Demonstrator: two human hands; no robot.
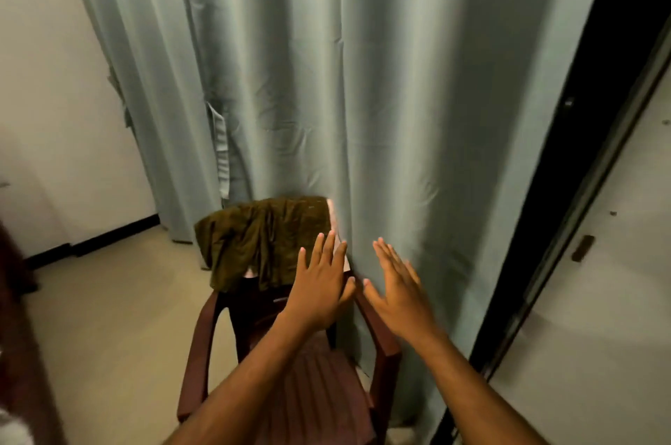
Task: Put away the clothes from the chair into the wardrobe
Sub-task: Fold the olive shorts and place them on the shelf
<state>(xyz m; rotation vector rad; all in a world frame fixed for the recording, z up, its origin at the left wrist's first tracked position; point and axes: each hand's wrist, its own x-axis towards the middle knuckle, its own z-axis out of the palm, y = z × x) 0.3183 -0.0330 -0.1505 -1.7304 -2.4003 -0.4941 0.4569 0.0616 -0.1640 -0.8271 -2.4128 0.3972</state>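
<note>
An olive cloth (261, 237) hangs over the back of the brown chair (203, 328), a pink cloth (331, 214) peeking from under it. The left grip (319, 292) hovers released, fingers straight, at the olive cloth's right edge; the right grip (399, 285), also released, is just beside, before the grey curtain (399, 99)

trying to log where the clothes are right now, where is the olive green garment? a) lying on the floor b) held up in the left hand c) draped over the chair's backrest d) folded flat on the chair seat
c: the olive green garment hangs over the backrest of the chair, with the left hand and right hand both open in front of it and gripping nothing.
</note>
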